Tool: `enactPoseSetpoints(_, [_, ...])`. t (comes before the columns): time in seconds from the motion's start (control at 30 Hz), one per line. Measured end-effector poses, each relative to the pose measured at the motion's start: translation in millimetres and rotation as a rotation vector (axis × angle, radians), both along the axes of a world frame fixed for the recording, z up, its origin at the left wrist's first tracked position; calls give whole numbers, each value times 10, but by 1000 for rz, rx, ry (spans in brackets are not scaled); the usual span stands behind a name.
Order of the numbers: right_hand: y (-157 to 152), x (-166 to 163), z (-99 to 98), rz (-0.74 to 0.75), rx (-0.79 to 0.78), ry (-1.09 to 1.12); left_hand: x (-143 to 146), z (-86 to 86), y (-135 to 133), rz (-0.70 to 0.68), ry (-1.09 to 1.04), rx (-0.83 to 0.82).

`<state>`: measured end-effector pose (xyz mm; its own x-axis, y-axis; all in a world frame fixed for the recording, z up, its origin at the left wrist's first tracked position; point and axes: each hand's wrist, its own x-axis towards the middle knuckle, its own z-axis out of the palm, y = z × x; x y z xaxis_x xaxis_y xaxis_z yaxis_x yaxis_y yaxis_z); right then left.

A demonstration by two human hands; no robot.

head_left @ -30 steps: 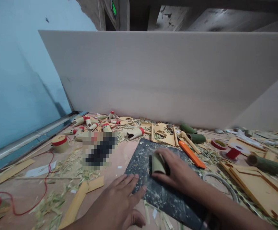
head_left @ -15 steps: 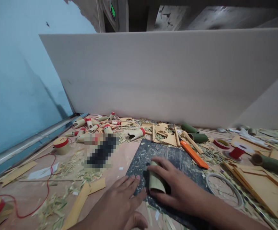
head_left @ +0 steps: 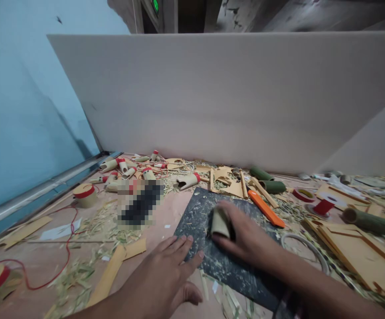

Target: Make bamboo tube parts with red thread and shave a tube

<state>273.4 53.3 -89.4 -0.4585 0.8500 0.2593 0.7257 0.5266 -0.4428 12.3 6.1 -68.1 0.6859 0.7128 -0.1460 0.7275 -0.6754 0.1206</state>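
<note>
A short, pale bamboo tube (head_left: 221, 223) stands tilted on a dark sheet (head_left: 245, 270) dusted with pale powder, perhaps sandpaper. Wrapped around the tube from the right is my right hand (head_left: 242, 230), slightly blurred. My left hand (head_left: 175, 270) lies with fingers stretched out over the sheet's left edge and holds nothing. Beyond the sheet's far right side rests an orange utility knife (head_left: 266, 208).
Bamboo pieces with red rims (head_left: 187, 180) lie at the back left among shavings. Green bamboo tubes (head_left: 371, 221), a red spool (head_left: 323, 207), a wire ring (head_left: 307, 250) and wooden frames (head_left: 361, 261) sit right. A pale panel (head_left: 212, 97) closes off the back.
My right hand has moved the bamboo tube slightly farther away across the dark sheet, and the tube's tilt differs. My left hand has stayed at the sheet's edge. The view has tipped slightly.
</note>
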Motion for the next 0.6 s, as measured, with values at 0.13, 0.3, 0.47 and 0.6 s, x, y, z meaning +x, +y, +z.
enactPoseSetpoints(0.13, [-18, -34, 33, 40, -37, -46, -10, -23, 2, 0, -39, 15])
enactPoseSetpoints(0.3, [-58, -92, 39, 7, -25, -53, -10, -8, -24, 0, -36, 30])
enactPoseSetpoints(0.47, [106, 53, 63, -41, -85, 113, 24, 12, -16, -2, -27, 40])
enactPoseSetpoints(0.6, [229, 193, 181, -135, -103, 269, 31, 10, -1, -11, 5, 34])
